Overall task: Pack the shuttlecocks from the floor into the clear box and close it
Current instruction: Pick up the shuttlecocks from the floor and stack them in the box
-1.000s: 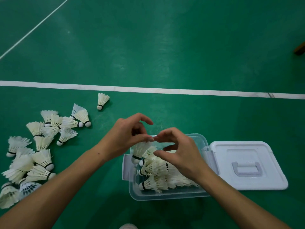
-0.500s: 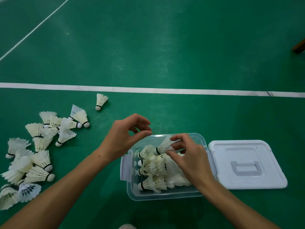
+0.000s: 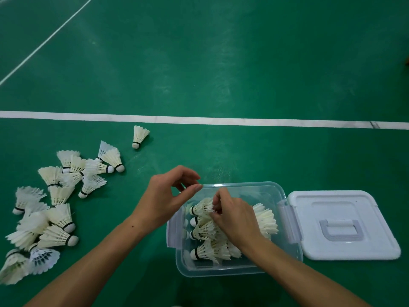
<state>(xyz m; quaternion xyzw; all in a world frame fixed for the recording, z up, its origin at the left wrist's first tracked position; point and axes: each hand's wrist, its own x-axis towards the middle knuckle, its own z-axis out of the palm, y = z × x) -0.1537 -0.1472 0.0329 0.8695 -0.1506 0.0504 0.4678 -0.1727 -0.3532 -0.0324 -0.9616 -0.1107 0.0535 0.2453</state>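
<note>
Head view: right hand (image 3: 234, 214) has lowered pinched shuttlecock (image 3: 202, 207) into clear box (image 3: 221, 270); left hand (image 3: 170, 193) hovers loosely curled, empty. Floor pile (image 3: 51, 209) remains; lid (image 3: 345, 224) off beside box.

A green sports court floor (image 3: 221, 63) fills the whole view, smooth and slightly glossy. Pale streaks of reflected overhead light run across its far half, brightest near the middle. A broad white court line (image 3: 221, 121) crosses the floor from left to right, with a small dark scuff mark (image 3: 374, 124) on it near the right edge. A thinner white line (image 3: 44, 42) runs diagonally across the far left corner. The near floor lies in darker shade.
</note>
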